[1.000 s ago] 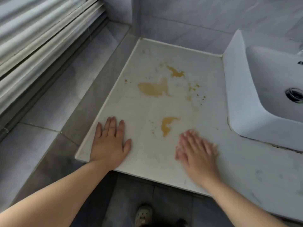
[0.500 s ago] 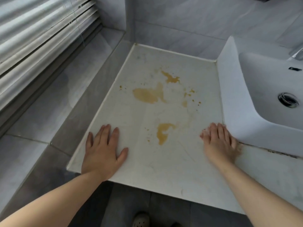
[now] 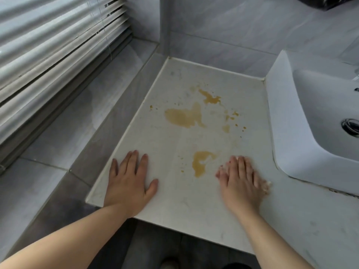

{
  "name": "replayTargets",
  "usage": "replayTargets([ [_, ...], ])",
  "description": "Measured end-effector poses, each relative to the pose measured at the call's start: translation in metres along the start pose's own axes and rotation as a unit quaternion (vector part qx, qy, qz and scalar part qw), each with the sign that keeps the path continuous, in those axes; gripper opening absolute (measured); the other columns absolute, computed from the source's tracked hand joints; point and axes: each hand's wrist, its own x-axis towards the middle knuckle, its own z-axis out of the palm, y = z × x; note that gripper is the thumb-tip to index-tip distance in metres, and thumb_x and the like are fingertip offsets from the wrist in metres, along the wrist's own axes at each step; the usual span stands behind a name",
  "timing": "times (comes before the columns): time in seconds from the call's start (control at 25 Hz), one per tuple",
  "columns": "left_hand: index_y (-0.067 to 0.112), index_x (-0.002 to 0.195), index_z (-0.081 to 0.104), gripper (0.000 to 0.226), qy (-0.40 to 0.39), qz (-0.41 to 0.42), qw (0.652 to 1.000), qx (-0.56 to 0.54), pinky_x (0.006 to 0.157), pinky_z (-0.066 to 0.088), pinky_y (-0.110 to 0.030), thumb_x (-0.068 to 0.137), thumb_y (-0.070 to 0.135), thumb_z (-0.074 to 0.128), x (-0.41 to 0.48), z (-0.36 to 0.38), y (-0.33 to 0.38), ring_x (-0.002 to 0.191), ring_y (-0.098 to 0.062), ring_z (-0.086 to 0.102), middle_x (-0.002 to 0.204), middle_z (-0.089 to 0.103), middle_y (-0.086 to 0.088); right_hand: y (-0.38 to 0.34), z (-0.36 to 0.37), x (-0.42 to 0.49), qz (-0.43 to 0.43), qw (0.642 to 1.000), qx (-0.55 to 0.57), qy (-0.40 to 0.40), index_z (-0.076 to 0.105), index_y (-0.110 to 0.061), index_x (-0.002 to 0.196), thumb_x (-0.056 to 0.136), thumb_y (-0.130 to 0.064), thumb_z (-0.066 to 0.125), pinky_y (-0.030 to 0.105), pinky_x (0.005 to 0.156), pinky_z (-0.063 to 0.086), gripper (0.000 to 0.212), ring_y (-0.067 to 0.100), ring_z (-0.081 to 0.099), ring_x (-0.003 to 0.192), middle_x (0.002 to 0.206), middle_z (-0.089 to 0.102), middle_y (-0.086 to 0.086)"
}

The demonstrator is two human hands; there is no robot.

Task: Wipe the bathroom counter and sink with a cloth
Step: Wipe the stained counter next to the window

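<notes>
The white counter [image 3: 171, 144] carries yellow-brown stains: a large blotch [image 3: 184, 117], a smaller one behind it [image 3: 210, 98], and one near the front [image 3: 200, 164]. My left hand [image 3: 128, 183] lies flat and empty on the counter's front left corner, fingers apart. My right hand [image 3: 240, 183] presses flat on the counter just right of the front stain. A pale scrap of cloth [image 3: 266, 186] peeks out from under its right edge; the remainder is hidden. The white sink [image 3: 287, 121] stands to the right.
The sink's metal drain [image 3: 350, 127] shows at the right edge. Grey tiled walls close off the back. A tiled ledge [image 3: 81, 117] and window blinds [image 3: 48, 45] run along the left. The counter's front edge drops to a dark floor, where a shoe [image 3: 170, 264] shows.
My right hand swept right to the sink's base, then came back left to beside the front stain. My left hand stayed flat on the corner.
</notes>
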Motion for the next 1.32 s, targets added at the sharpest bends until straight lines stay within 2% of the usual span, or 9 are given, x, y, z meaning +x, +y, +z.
replayTargets([
  [0.12,0.01,0.132,0.048,0.072,0.007,0.0,1.0,-0.012,0.107,0.022,-0.052,0.081,0.056,0.03,-0.001,0.0,-0.001,0.128,-0.031,0.043,0.136,0.048,-0.017,-0.037,0.002,-0.041,-0.107,0.994,0.022,0.011,0.054,-0.002,0.129,0.086,-0.042,0.027,0.037,0.109,0.013,0.065,0.031,0.047,0.128,0.137,0.051,0.016],
  [0.28,0.013,0.135,0.046,0.071,0.012,0.001,1.0,-0.023,0.107,0.01,-0.045,0.083,0.058,0.028,-0.001,0.001,-0.004,0.131,-0.027,0.04,0.14,0.045,-0.013,-0.075,0.008,-0.049,-0.277,0.961,0.017,0.015,0.058,-0.005,0.126,0.086,-0.042,0.034,0.04,0.105,0.026,0.06,0.027,0.05,0.126,0.133,0.056,0.011],
  [0.48,0.018,0.139,0.04,0.072,0.027,0.004,0.999,-0.044,0.11,0.002,-0.041,0.083,0.059,0.021,-0.002,0.001,-0.007,0.138,-0.022,0.029,0.147,0.037,-0.009,-0.095,0.005,0.038,-0.127,0.992,0.003,-0.014,0.042,-0.011,0.141,0.082,-0.048,0.013,0.044,0.108,0.006,0.075,0.022,0.034,0.139,0.147,0.042,0.007],
  [0.6,0.019,0.14,0.039,0.071,0.047,-0.012,0.996,-0.076,0.111,-0.002,-0.037,0.084,0.056,0.015,-0.001,-0.001,-0.005,0.139,-0.018,0.025,0.148,0.034,-0.006,-0.086,0.007,-0.027,-0.206,0.978,0.024,-0.006,0.056,-0.015,0.13,0.079,-0.044,0.034,0.056,0.101,0.02,0.062,0.022,0.043,0.13,0.137,0.053,0.003],
  [0.72,0.02,0.141,0.038,0.069,0.041,-0.014,0.996,-0.072,0.112,-0.003,-0.037,0.085,0.054,0.014,-0.001,-0.001,-0.004,0.14,-0.019,0.023,0.149,0.034,-0.006,-0.077,0.012,-0.029,-0.279,0.96,0.008,-0.017,0.053,-0.021,0.132,0.08,-0.045,0.034,0.056,0.101,0.024,0.061,0.02,0.036,0.132,0.139,0.051,0.0],
  [0.88,0.019,0.137,0.044,0.064,0.031,-0.017,0.999,-0.04,0.11,0.004,-0.042,0.087,0.052,0.022,0.0,0.001,-0.004,0.137,-0.025,0.03,0.144,0.041,-0.008,-0.083,0.008,0.056,-0.138,0.99,-0.005,-0.023,0.021,-0.026,0.149,0.089,-0.048,0.012,0.053,0.113,0.008,0.065,0.016,0.01,0.146,0.158,0.017,-0.004],
  [1.0,0.017,0.132,0.049,0.06,0.021,-0.014,0.999,-0.029,0.107,0.01,-0.046,0.086,0.05,0.028,0.0,0.001,-0.004,0.133,-0.028,0.037,0.139,0.047,-0.01,-0.076,0.005,0.006,-0.191,0.981,0.028,-0.003,0.048,-0.016,0.137,0.084,-0.043,0.029,0.049,0.108,0.023,0.063,0.024,0.042,0.133,0.143,0.047,0.005],
  [1.12,0.016,0.132,0.049,0.06,0.018,-0.016,0.999,-0.021,0.106,0.012,-0.047,0.087,0.049,0.03,-0.001,0.002,-0.004,0.132,-0.029,0.038,0.139,0.047,-0.01,-0.044,0.008,-0.023,-0.279,0.96,-0.001,-0.021,0.058,-0.014,0.128,0.081,-0.042,0.036,0.044,0.102,0.025,0.059,0.024,0.053,0.124,0.134,0.057,0.005],
  [1.32,0.015,0.132,0.05,0.059,0.028,-0.013,0.999,-0.007,0.105,0.014,-0.045,0.087,0.048,0.031,0.0,0.003,-0.003,0.131,-0.029,0.04,0.138,0.049,-0.01,-0.031,0.0,0.077,-0.051,0.999,-0.004,-0.014,0.03,-0.016,0.147,0.08,-0.05,0.002,0.041,0.114,0.01,0.08,0.022,0.019,0.144,0.155,0.027,0.005],
])
